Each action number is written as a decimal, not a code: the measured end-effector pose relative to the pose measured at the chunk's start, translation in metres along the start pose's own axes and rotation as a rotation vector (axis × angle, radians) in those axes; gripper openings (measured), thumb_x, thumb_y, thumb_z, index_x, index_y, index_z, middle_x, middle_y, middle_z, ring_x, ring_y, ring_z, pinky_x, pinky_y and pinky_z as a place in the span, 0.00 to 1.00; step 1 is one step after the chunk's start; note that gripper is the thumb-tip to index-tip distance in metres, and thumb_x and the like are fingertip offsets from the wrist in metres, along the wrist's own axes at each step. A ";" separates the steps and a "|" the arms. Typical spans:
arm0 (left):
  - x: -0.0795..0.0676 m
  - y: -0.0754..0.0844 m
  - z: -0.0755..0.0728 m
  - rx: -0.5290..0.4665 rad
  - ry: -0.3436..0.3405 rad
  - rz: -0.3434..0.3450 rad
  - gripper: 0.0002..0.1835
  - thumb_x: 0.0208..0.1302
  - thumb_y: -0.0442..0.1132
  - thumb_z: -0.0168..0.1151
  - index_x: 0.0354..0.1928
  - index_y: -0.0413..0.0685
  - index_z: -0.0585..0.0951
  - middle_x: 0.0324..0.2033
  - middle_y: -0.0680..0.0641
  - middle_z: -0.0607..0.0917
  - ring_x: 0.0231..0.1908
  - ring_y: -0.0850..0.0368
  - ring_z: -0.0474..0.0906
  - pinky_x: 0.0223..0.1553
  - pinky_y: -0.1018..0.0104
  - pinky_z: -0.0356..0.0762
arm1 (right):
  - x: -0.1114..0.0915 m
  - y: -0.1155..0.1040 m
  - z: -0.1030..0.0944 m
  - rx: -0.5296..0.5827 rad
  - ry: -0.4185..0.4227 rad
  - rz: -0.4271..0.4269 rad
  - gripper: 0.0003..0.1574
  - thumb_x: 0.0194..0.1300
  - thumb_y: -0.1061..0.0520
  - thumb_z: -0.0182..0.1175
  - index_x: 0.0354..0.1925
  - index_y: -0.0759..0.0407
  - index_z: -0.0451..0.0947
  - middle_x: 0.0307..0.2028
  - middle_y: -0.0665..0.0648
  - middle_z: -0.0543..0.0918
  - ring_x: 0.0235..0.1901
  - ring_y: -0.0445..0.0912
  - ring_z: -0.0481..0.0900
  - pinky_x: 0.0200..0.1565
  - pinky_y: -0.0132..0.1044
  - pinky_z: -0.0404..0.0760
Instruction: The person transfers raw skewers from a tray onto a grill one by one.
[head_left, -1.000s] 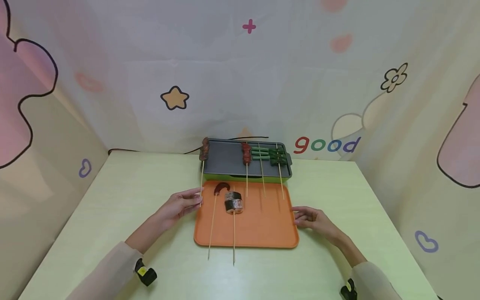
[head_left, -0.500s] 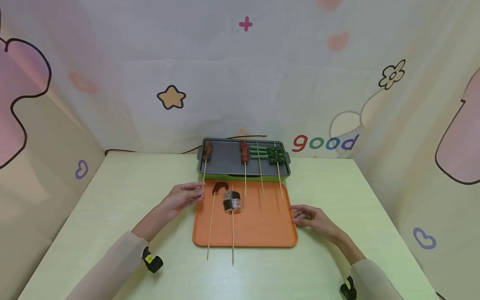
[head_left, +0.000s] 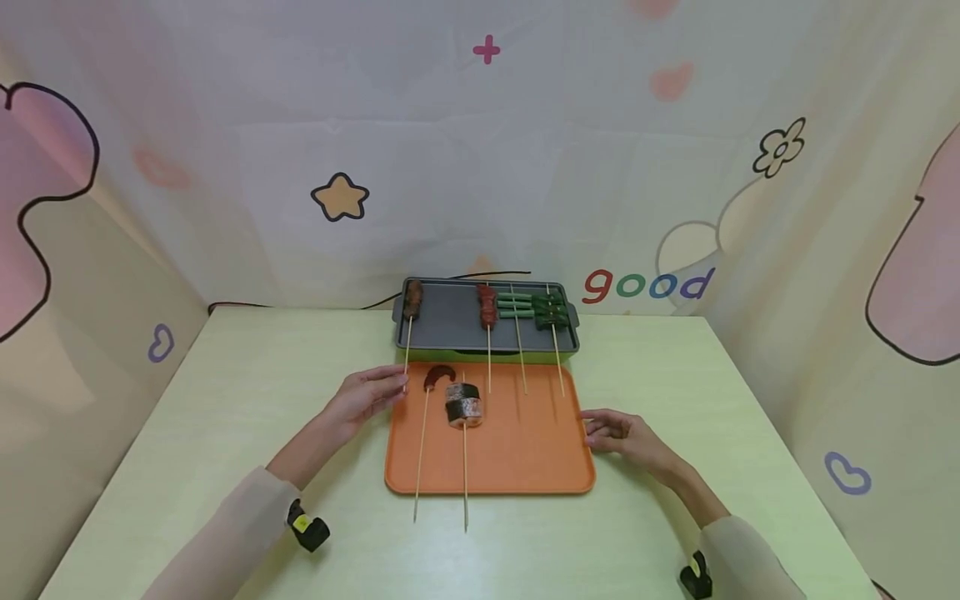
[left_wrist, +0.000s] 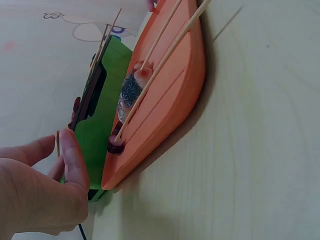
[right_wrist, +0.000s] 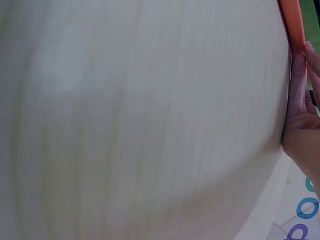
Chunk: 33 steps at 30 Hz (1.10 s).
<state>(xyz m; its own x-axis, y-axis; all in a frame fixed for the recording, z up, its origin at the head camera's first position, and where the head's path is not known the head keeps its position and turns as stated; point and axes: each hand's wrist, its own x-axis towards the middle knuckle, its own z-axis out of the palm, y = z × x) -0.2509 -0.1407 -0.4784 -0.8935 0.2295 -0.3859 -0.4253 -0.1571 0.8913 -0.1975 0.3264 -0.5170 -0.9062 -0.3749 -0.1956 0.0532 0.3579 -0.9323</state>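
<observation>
In the head view, my left hand [head_left: 363, 404] is at the tray's far left corner, with thumb and fingertips around the stick end of a brown meat skewer [head_left: 413, 300]. The meat lies at the left end of the grill pan [head_left: 450, 321]. The left wrist view shows the stick [left_wrist: 58, 142] between thumb and finger. My right hand [head_left: 630, 440] pinches the right rim of an orange tray [head_left: 525, 462]. On this tray lie a dark red curled skewer [head_left: 438, 377] and a thick black-and-white banded skewer [head_left: 463, 406], their sticks reaching past the near edge.
On the pan's right side lie a red meat skewer [head_left: 487, 307], a green stalk skewer [head_left: 515, 306] and a dark green skewer [head_left: 551, 310], their sticks jutting over the tray. Behind the grill runs a black cord [head_left: 382, 302]. A printed curtain [head_left: 420, 167] surrounds the pale table [head_left: 300, 342].
The brown meat skewer has come from over the pan's left edge to inside it, moving slightly right with my left hand. The right hand keeps its place at the tray.
</observation>
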 end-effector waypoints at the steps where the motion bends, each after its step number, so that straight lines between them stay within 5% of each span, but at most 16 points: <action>1: -0.002 -0.001 -0.001 0.002 0.002 -0.003 0.29 0.73 0.35 0.62 0.72 0.34 0.69 0.47 0.50 0.87 0.41 0.64 0.85 0.53 0.70 0.83 | 0.000 0.000 0.000 -0.001 0.001 0.000 0.34 0.72 0.59 0.63 0.70 0.70 0.68 0.51 0.60 0.82 0.44 0.36 0.83 0.43 0.27 0.80; 8: -0.023 -0.011 -0.006 0.025 -0.007 -0.019 0.28 0.76 0.38 0.59 0.72 0.34 0.69 0.45 0.51 0.88 0.41 0.63 0.85 0.47 0.73 0.84 | 0.002 0.002 0.001 0.005 0.002 0.006 0.34 0.72 0.58 0.64 0.70 0.69 0.68 0.50 0.57 0.82 0.44 0.35 0.82 0.43 0.27 0.79; 14: -0.047 -0.026 -0.006 0.140 -0.034 -0.048 0.26 0.75 0.40 0.60 0.70 0.35 0.72 0.49 0.46 0.88 0.43 0.60 0.87 0.47 0.70 0.85 | 0.001 0.002 0.002 -0.016 0.007 0.009 0.34 0.72 0.58 0.63 0.70 0.69 0.68 0.52 0.63 0.82 0.44 0.36 0.82 0.42 0.28 0.78; 19: -0.068 -0.037 -0.008 0.209 -0.105 -0.054 0.25 0.76 0.38 0.58 0.70 0.35 0.71 0.54 0.42 0.86 0.46 0.58 0.87 0.49 0.68 0.85 | -0.001 0.001 0.001 -0.026 0.012 0.014 0.34 0.71 0.58 0.64 0.70 0.69 0.68 0.52 0.64 0.81 0.44 0.36 0.82 0.42 0.28 0.79; 33: -0.108 -0.068 -0.012 0.266 -0.259 -0.065 0.28 0.75 0.44 0.59 0.68 0.33 0.72 0.47 0.49 0.89 0.40 0.58 0.89 0.43 0.63 0.88 | 0.000 -0.004 0.002 -0.019 0.021 0.038 0.35 0.71 0.58 0.64 0.71 0.68 0.68 0.53 0.66 0.82 0.44 0.37 0.82 0.45 0.28 0.80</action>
<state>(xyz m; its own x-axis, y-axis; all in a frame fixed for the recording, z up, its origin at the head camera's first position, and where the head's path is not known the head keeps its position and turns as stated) -0.1273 -0.1661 -0.5002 -0.7854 0.4718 -0.4007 -0.3971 0.1126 0.9109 -0.1969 0.3230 -0.5142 -0.9125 -0.3424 -0.2240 0.0798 0.3880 -0.9182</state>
